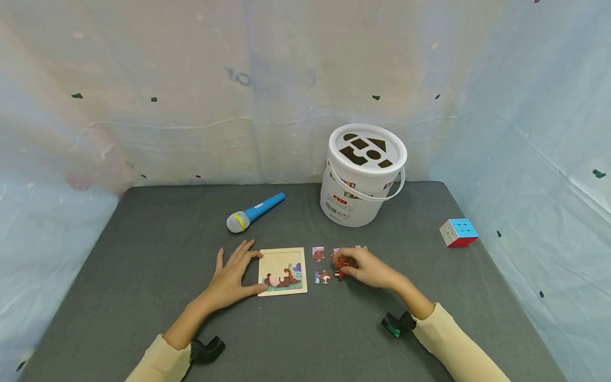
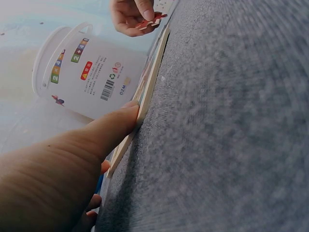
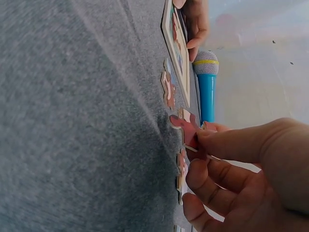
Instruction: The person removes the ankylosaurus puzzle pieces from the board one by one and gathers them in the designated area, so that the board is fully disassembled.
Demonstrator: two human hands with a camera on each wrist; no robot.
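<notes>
Head view: the tabletop (image 1: 296, 339) shows its far, left and right edges; the near edge is out of view. The board (image 1: 280, 259) lies mid-table, well apart from all three, with broad grey stretches towards the left edge and the near side. The left hand (image 1: 233, 276) is spread wide, thumb and index finger touching the board's left side. The right hand (image 1: 365, 269), just right of the board, pinches one piece (image 3: 187, 128). Two loose pieces (image 1: 318, 254) lie fully visible between hand and board; more are partly hidden behind the right hand, so I cannot count them all. One bucket (image 1: 360, 178) stands near the far edge, one mic (image 1: 255, 213) lies left of it, and one cube (image 1: 459, 232) sits by the right edge
</notes>
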